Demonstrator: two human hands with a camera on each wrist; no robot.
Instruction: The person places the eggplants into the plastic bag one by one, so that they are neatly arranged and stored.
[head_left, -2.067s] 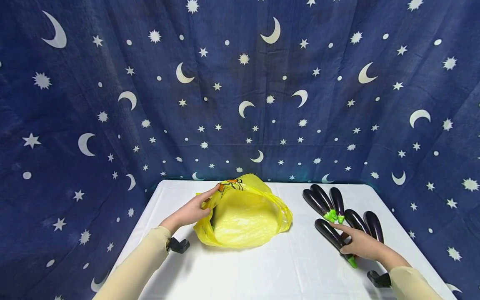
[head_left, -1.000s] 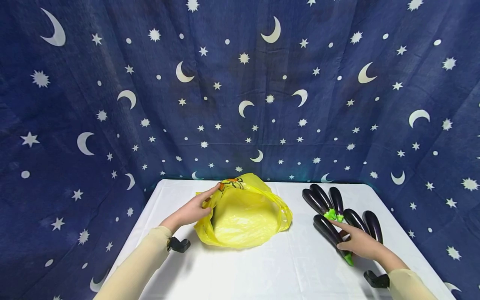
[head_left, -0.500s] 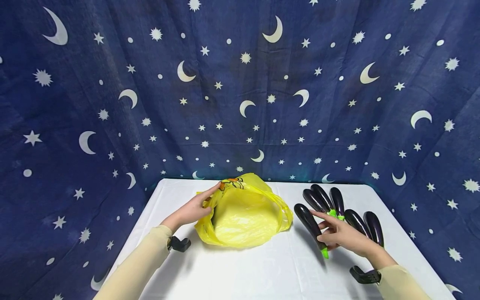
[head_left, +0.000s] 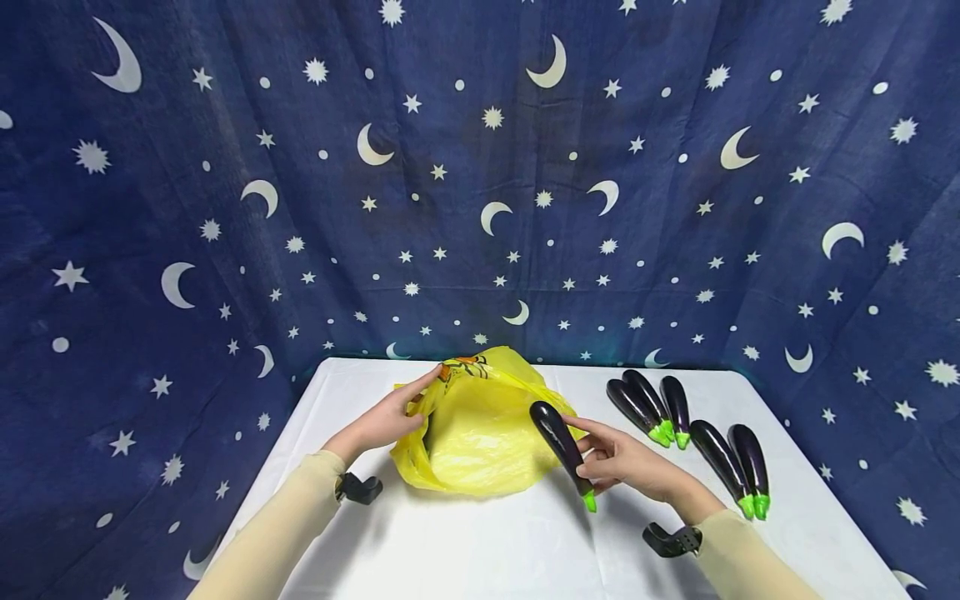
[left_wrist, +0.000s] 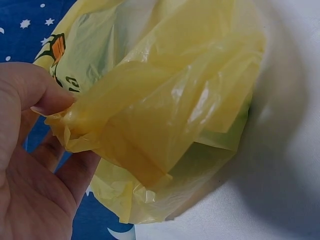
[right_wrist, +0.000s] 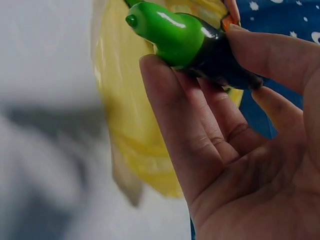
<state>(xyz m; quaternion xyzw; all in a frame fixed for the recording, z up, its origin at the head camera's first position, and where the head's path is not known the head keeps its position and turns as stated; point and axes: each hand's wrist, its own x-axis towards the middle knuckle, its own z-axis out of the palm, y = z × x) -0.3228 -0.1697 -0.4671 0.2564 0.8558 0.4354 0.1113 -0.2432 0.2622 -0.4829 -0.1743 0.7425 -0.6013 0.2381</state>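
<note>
A yellow plastic bag [head_left: 487, 433] lies on the table with its mouth gaping toward me. My left hand [head_left: 386, 415] pinches the left edge of that mouth; in the left wrist view the thumb [left_wrist: 52, 95] presses the gathered plastic [left_wrist: 80, 125]. Something dark shows just inside the bag's left side, too hidden to name. My right hand [head_left: 630, 462] holds a dark purple eggplant [head_left: 561, 450] by fingers and thumb, raised before the bag's right rim, green stem end toward me. The right wrist view shows its green cap [right_wrist: 170, 32] close up.
Three eggplants [head_left: 648, 404] lie together at the back right of the white table [head_left: 480, 550]. Two more eggplants [head_left: 731, 467] lie side by side nearer the right edge. A dark blue curtain [head_left: 450, 208] with moons and stars hangs behind.
My right hand has lifted one eggplant from the group at the right and carried it left to the bag's right rim. The left hand and the bag have stayed in place.
</note>
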